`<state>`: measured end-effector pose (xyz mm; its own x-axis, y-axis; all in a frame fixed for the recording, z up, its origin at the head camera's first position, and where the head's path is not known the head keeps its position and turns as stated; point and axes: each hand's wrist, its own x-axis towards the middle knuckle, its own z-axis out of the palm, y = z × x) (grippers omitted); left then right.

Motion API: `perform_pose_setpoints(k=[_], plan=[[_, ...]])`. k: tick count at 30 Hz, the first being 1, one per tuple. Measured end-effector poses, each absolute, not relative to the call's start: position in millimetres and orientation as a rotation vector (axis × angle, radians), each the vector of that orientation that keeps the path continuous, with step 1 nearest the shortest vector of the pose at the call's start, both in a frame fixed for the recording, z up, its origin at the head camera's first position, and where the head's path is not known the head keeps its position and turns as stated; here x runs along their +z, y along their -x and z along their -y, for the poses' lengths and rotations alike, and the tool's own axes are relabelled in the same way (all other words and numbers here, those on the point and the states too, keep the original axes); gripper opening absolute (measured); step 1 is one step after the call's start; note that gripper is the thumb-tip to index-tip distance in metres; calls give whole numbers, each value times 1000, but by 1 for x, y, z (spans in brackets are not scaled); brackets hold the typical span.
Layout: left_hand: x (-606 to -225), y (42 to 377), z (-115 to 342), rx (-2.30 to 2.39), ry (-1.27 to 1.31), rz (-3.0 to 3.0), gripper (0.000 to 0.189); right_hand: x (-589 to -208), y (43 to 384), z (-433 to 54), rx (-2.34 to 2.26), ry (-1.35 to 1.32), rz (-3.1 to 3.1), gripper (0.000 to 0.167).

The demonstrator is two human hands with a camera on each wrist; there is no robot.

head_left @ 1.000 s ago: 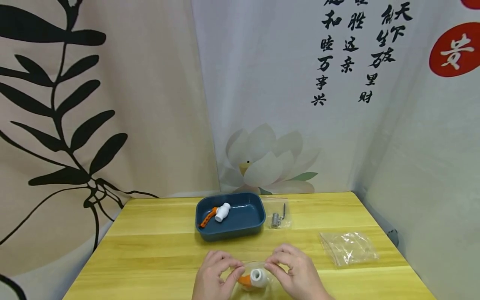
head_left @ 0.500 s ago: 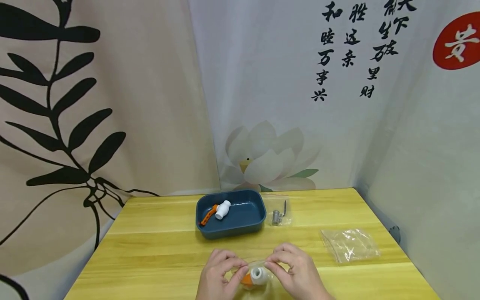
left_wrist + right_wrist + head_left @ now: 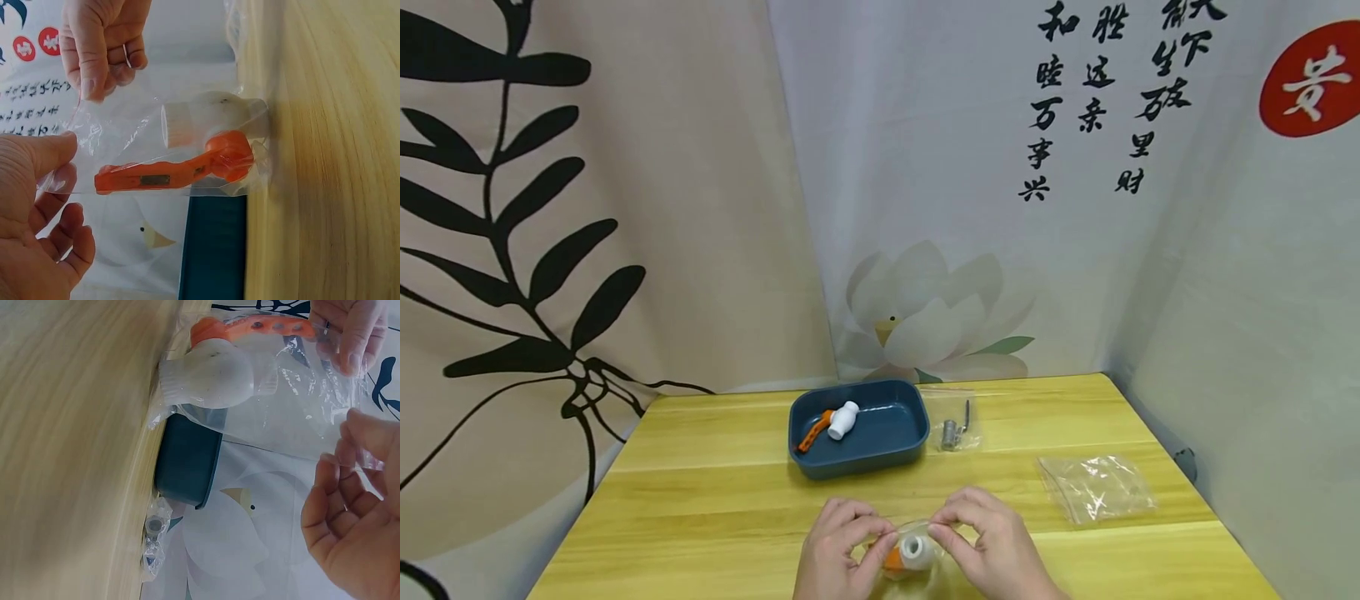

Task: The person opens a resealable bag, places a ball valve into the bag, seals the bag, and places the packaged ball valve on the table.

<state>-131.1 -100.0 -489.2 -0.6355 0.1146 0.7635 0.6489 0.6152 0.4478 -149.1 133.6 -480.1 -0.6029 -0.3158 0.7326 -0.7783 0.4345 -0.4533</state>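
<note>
A white plastic ball valve (image 3: pixel 228 115) with an orange lever handle (image 3: pixel 175 172) is inside a clear plastic bag (image 3: pixel 134 103), low over the table's near side. My left hand (image 3: pixel 842 550) pinches the bag's top edge at one end between thumb and forefinger. At the other end of that edge, my right hand (image 3: pixel 992 546) pinches the film in the same way. The bag's mouth is stretched between the two hands, and the valve rests at the bottom of the bag. In the right wrist view the valve's white body (image 3: pixel 215 372) lies in front of its handle.
Behind the hands is a dark blue tray (image 3: pixel 887 425) holding another ball valve (image 3: pixel 844 421) with an orange handle. Beside it lies a small clear bag with a grey metal cylinder (image 3: pixel 951 434) and a thin bent piece. A crumpled clear bag (image 3: pixel 1097 490) lies at right.
My left hand has shifted slightly right, closer to my right hand, along the bag's edge side. The right hand and the valve have hardly moved; the head view has tilted a little.
</note>
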Motion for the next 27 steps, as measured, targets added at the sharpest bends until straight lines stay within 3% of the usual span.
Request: perform_pose_setpoints(k=[7,27], plan=[[-488,129,97,-982,587,2174,26,-480,152,-131,1089,-1053,2084,18],[-488,126,93,-1020,513,2196,31,-482,153,-131,1020,-1022,2038,17]])
